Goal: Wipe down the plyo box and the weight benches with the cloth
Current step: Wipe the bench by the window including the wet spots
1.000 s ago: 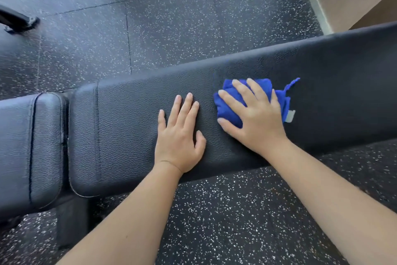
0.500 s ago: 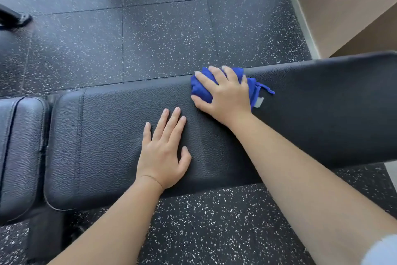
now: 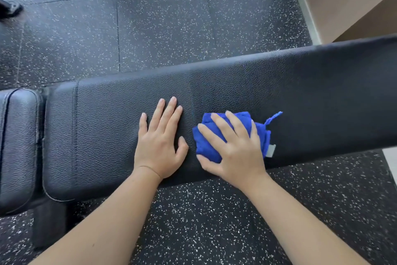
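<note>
Left hand (image 3: 160,146) flat on the bench (image 3: 322,93), fingers straight, holding nothing. Right hand (image 3: 236,151) just right of it, fingers spread, pressing the bunched blue cloth (image 3: 206,146) onto the pad, toward the near edge. Speckled floor (image 3: 161,18) all round.

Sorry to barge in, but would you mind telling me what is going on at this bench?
A person is wiping down a black padded weight bench. The right hand presses a bunched blue cloth onto the pad near its front edge, with its fingers spread over the cloth. The left hand rests flat on the pad just beside it, clear of the cloth.
</note>
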`<state>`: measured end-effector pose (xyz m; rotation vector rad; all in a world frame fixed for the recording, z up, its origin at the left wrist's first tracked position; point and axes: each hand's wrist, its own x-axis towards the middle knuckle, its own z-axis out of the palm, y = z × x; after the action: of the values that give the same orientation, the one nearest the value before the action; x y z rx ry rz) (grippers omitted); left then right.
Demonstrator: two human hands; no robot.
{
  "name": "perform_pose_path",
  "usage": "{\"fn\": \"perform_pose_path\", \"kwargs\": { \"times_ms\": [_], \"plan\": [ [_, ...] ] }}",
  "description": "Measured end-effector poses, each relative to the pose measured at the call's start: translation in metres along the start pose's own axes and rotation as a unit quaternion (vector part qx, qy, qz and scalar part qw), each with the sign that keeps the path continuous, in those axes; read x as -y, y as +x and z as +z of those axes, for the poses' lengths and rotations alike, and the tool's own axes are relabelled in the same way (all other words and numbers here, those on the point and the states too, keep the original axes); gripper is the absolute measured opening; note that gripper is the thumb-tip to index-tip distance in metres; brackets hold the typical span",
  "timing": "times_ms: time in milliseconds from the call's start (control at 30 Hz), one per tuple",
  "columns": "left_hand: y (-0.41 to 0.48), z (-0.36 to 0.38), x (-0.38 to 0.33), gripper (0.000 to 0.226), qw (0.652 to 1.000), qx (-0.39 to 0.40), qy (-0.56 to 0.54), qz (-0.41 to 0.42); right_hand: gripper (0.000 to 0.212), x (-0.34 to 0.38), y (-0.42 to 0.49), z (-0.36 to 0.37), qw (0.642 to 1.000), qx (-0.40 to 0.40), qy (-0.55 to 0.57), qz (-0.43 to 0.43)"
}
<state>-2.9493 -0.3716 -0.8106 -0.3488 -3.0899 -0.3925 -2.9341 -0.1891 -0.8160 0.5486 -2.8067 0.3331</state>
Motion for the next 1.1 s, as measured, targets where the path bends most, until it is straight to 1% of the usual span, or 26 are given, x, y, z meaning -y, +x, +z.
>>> {"fn": "perform_pose_path", "kwargs": {
  "times_ms": [67,133,267,333,533,667,833,933,967,1033,1067,1100],
  "plan": [
    [-0.001,0.0,-0.001,0.064,1.0,0.0,0.002,-0.004,0.051,-0.007,0.021,0.006,1.0,-0.004,0.005,-0.013],
    [-0.003,0.001,-0.004,0.063,1.0,0.002,-0.003,-0.006,0.053,-0.017,0.047,0.011,1.0,0.008,0.013,-0.016],
    [-0.001,0.002,-0.003,0.063,1.0,-0.011,-0.008,-0.007,0.055,-0.031,0.11,0.024,1.0,0.022,0.01,0.017],
    [0.001,0.001,-0.002,0.063,1.0,-0.011,-0.013,-0.005,0.055,-0.032,0.122,0.028,0.999,0.026,0.005,0.043],
    [-0.001,0.002,-0.001,0.063,1.0,-0.013,-0.015,-0.004,0.059,-0.022,0.116,0.027,0.996,0.011,0.012,0.09],
    [-0.003,0.003,-0.001,0.063,1.0,-0.013,-0.015,-0.007,0.062,-0.022,0.114,0.028,0.995,0.01,0.03,0.092],
    [-0.002,0.007,0.0,0.063,0.999,-0.035,-0.026,0.0,0.073,-0.015,0.107,0.024,0.99,-0.01,0.051,0.131],
    [-0.001,0.007,0.001,0.07,0.998,-0.047,-0.042,0.009,0.075,-0.012,0.102,0.022,0.99,-0.017,0.051,0.134],
    [-0.001,0.007,0.003,0.075,0.998,-0.051,-0.046,0.014,0.075,-0.011,0.102,0.021,0.99,-0.009,0.046,0.135],
    [0.0,0.007,0.003,0.08,0.997,-0.052,-0.063,0.014,0.063,-0.012,0.102,0.02,0.991,0.009,0.033,0.131],
    [0.001,0.006,0.002,0.077,0.996,-0.056,-0.075,0.013,0.058,-0.012,0.099,0.019,0.991,0.016,0.031,0.128],
    [0.001,0.005,0.001,0.073,0.995,-0.057,-0.087,0.012,0.057,-0.011,0.094,0.017,0.992,0.015,0.032,0.124]
  ]
}}
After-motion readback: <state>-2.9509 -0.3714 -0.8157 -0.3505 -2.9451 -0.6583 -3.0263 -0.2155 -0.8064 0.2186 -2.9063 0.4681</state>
